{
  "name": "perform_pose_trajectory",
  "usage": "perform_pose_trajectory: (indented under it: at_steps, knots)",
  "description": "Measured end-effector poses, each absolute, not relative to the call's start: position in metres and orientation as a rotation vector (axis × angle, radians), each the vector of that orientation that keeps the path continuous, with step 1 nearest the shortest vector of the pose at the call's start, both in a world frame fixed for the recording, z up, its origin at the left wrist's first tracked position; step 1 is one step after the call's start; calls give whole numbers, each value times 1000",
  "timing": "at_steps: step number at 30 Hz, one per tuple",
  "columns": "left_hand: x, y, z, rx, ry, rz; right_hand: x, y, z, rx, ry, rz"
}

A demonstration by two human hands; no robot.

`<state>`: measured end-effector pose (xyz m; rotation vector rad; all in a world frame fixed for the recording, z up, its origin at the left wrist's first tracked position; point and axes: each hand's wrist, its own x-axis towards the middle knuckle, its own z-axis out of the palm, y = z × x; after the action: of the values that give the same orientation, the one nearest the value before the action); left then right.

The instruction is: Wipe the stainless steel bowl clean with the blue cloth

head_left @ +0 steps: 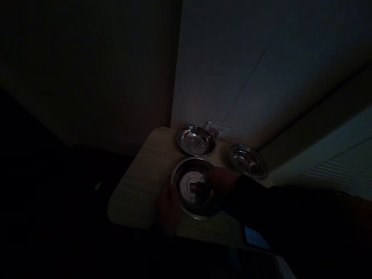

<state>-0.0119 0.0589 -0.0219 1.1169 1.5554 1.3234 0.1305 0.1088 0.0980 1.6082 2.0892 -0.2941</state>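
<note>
The picture is very dark. A round steel bowl [178, 166] lies on the small table, nearest to me. At its left rim is my left hand [169, 207], with the fingers closed on the edge. My right hand [223, 179] reaches over the bowl from the right. Its fingers are closed on a small dark object [197, 187] with a paler rectangular end, held over the bowl's shiny bottom. What kind of object it is cannot be made out, and the fingers are mostly in shadow.
Behind stands a second steel bowl [196, 141], against the wall beside a socket plate [217, 128]. Another steel bowl [248, 161] sits at the right. A flat, bluish screen-like thing [255, 236] lies under my right sleeve. The pale wooden tabletop [139, 182] has a rounded left corner.
</note>
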Motion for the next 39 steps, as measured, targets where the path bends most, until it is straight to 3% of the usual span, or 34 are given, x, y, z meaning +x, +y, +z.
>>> perform_pose_trajectory:
  at_steps: [4,8,12,17,22,31,34,39]
  knots:
    - [-13,57,-20,1101,1519,1314,157,99,133,1720,2235,-122]
    - [-12,55,-18,1149,1498,1291,148,94,118,1652,2488,119]
    - [-13,55,-19,1254,1488,1282,123,102,70,1299,2564,14]
    - [-12,54,-25,1232,1504,1309,123,116,35,1442,2472,-197]
    - [-13,55,-24,1245,1537,1279,114,113,30,1503,2470,-335]
    - [-12,54,-25,1142,1609,1351,107,82,50,1111,2375,-603]
    - [-12,50,-21,1177,1590,1343,128,76,73,1071,2239,-501]
    - [-22,41,-16,1322,1642,1338,162,75,114,1389,2388,-72]
